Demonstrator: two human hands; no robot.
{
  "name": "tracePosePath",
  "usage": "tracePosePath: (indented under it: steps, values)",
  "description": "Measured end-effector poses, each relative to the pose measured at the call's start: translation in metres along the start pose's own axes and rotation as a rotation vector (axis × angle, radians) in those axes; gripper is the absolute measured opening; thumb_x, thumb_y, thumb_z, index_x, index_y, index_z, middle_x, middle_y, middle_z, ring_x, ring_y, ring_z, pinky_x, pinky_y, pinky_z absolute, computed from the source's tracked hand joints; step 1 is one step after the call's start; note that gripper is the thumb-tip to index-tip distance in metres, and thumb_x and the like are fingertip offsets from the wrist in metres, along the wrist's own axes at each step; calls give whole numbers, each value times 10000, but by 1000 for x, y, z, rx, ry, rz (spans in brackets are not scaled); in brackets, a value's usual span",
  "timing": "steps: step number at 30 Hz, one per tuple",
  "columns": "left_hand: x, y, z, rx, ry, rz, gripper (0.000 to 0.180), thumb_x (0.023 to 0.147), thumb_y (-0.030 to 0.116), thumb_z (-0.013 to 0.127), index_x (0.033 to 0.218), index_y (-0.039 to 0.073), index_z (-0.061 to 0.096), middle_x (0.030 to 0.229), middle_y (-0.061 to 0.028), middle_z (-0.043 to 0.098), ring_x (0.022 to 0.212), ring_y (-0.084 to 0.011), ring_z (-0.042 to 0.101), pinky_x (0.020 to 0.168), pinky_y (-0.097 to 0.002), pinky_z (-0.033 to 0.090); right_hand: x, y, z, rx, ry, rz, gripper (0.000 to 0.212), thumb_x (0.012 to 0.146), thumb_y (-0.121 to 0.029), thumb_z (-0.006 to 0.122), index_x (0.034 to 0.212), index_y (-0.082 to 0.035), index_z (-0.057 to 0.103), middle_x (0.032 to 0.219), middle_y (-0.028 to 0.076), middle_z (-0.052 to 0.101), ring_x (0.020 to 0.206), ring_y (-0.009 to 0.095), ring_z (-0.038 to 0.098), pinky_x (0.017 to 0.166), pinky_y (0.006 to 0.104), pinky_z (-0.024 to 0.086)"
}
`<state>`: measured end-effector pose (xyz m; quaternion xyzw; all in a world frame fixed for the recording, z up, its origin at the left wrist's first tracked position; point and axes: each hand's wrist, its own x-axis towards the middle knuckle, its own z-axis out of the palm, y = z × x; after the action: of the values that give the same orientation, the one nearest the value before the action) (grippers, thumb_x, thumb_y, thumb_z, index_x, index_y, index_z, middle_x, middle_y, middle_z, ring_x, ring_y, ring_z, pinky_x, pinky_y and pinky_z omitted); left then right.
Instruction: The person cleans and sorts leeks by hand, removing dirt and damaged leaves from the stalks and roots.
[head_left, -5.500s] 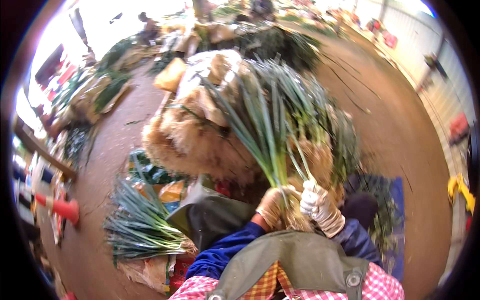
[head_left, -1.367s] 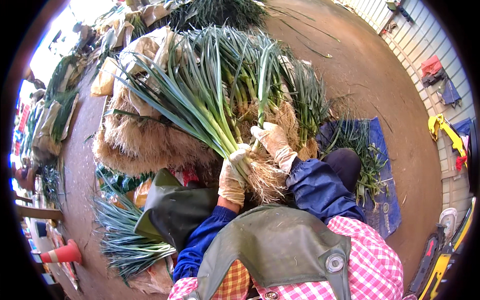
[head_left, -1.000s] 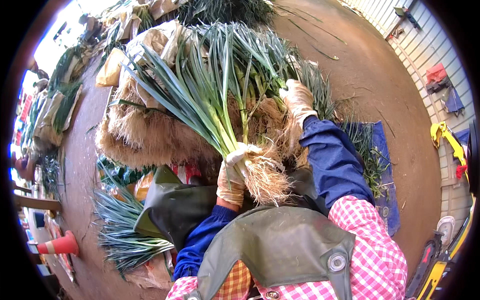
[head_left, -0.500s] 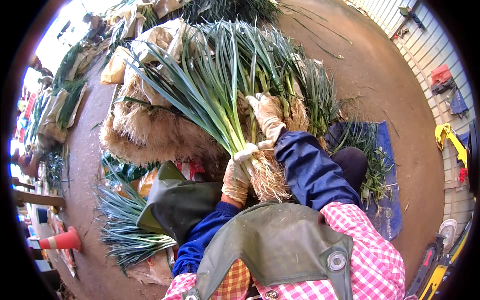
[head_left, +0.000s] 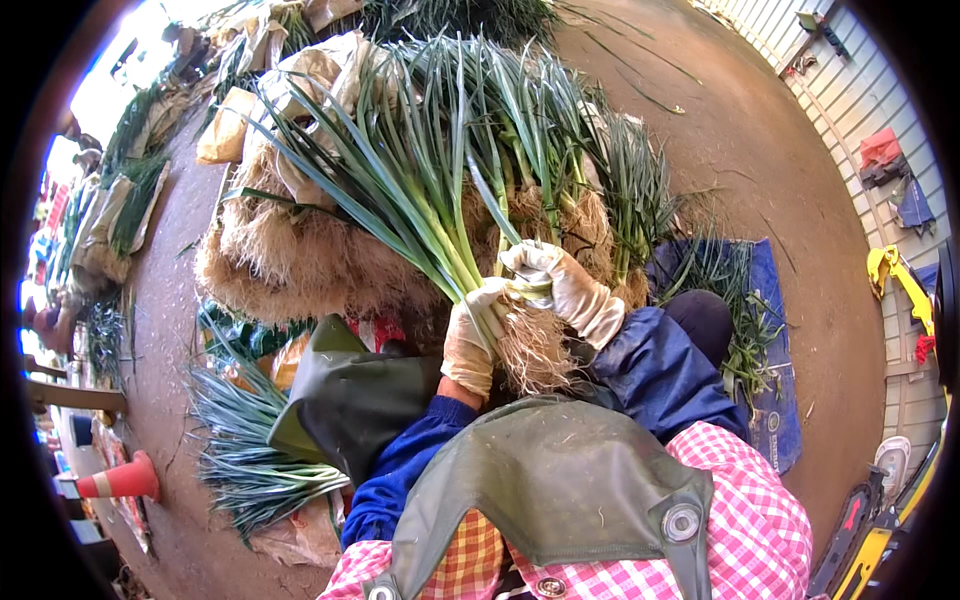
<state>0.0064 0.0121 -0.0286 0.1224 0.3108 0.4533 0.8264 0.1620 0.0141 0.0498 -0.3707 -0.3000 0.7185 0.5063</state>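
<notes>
A bunch of green onions [head_left: 450, 240] slants up and to the left in front of me, its pale stringy roots [head_left: 535, 350] hanging toward my lap. My left hand [head_left: 475, 335], in a pale glove, is wrapped round the white lower stalks. Just right of it my gloved right hand [head_left: 575, 285] is closed on a single green onion [head_left: 490, 205], whose lower part bends beside the bunch above the roots. Behind both hands, more green onions [head_left: 580, 165] stand with roots down.
Rooty bundles [head_left: 300, 255] under sacking are piled at the left. Trimmed green onions [head_left: 260, 450] lie by my left leg. A blue sheet [head_left: 770, 390] with loose leaves is at the right. A traffic cone [head_left: 125, 480] stands far left, and yellow equipment [head_left: 900, 285] far right.
My right hand has come back from the standing green onions to the bunch's root end, bringing a green onion with it. My left hand still grips the bunch in nearly the same place.
</notes>
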Motion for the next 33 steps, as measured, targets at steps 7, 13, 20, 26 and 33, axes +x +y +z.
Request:
tracePosePath:
  steps: [7, 13, 20, 26, 33]
  values:
    - [0, 7, 3, -72, -99, -31, 288, 784, 128, 623, 1040, -6, 628, 974, -143, 684, 850, -240, 641, 821, -333, 526, -31, -49, -20, 192, -208, -75, 176, 946, -221, 581, 852, -80, 531, 513, -84, 438, 386, 42, 402, 379, 191, 362]
    - [3, 5, 0, -138, -166, 10, 311, 793, 135, 601, 1066, -15, 604, 906, -112, 658, 840, -244, 639, 825, -350, 525, 8, -7, -24, 36, 178, 86, 184, 936, -169, 619, 1080, -62, 577, 657, -58, 550, 494, 27, 490, 444, 152, 394]
    - [-23, 11, 27, -294, -232, 81, 396, 802, 90, 585, 1192, 70, 519, 1012, -123, 623, 874, -266, 622, 824, -392, 535, -5, -3, 10, 484, -213, 412, 240, 871, -89, 652, 1098, -21, 614, 925, 76, 665, 778, 174, 656, 733, 305, 555]
    - [-9, 8, 11, -146, -154, -39, 267, 821, 98, 625, 1075, 19, 620, 925, -60, 657, 813, -183, 641, 751, -280, 521, 6, -12, 0, -251, 4, 140, 211, 878, -164, 696, 1035, -28, 660, 830, 4, 673, 605, 42, 582, 535, 174, 458]
    - [7, -10, -14, -67, -33, -98, 258, 898, 270, 657, 1039, 55, 641, 895, -73, 681, 743, -191, 641, 673, -295, 528, -14, -9, -5, -812, 36, 205, 227, 854, -213, 682, 952, -12, 643, 698, 45, 630, 557, 133, 571, 502, 277, 451]
